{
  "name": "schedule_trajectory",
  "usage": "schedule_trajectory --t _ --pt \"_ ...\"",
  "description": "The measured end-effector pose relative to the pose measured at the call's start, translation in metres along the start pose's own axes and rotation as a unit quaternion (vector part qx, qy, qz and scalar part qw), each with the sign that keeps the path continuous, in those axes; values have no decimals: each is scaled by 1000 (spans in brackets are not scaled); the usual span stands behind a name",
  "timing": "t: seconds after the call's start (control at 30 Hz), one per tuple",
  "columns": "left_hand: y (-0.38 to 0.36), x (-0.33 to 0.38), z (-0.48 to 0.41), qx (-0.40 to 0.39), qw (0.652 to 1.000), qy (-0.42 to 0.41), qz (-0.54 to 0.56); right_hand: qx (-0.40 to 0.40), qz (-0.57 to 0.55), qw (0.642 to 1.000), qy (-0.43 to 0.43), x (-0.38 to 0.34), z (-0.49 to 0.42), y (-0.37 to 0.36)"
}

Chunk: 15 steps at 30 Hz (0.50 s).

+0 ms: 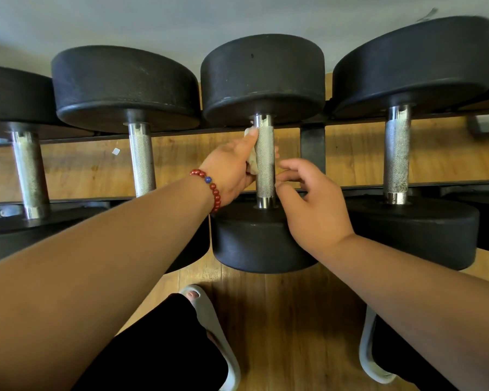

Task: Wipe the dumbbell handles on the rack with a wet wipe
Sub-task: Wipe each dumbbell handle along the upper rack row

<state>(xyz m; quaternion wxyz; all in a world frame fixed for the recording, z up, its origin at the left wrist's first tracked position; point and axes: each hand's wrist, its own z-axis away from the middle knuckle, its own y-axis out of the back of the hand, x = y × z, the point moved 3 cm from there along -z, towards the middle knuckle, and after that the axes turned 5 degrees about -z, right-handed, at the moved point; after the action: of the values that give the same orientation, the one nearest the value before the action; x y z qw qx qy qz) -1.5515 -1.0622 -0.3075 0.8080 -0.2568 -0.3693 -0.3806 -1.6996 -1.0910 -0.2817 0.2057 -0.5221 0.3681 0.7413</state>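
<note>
Head view: left hand (232, 167) wraps wipe (253, 163) round handle (264, 173), which runs straight away from the person; right hand (314, 204) hovers open beside it.

Gym weights area. Row of black round-head dumbbells (263, 80) with knurled chrome handles (141, 162) on a black steel rack (312, 142), 9 to 3 o'clock ahead of me. Wood-plank floor (288, 320) at 6, pale wall (153, 18) at 12.

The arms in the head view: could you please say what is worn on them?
The left forearm and right forearm are bare, sleeveless. The left wrist carries a bracelet of red beads with one blue bead. The left grip and right grip are ungloved.
</note>
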Motion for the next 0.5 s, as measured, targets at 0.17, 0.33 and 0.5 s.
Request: schedule_trajectory --t 0.17,0.33,0.5 --pt "10 -1 -3 1 1000 19 -20 4 10 1000 4 1 1 0" --pt "6 5 -14 75 997 15 14 2 6 1000 -2 0 0 1" --pt "11 -4 -12 66 997 18 24 2 11 1000 0 -1 0 0"
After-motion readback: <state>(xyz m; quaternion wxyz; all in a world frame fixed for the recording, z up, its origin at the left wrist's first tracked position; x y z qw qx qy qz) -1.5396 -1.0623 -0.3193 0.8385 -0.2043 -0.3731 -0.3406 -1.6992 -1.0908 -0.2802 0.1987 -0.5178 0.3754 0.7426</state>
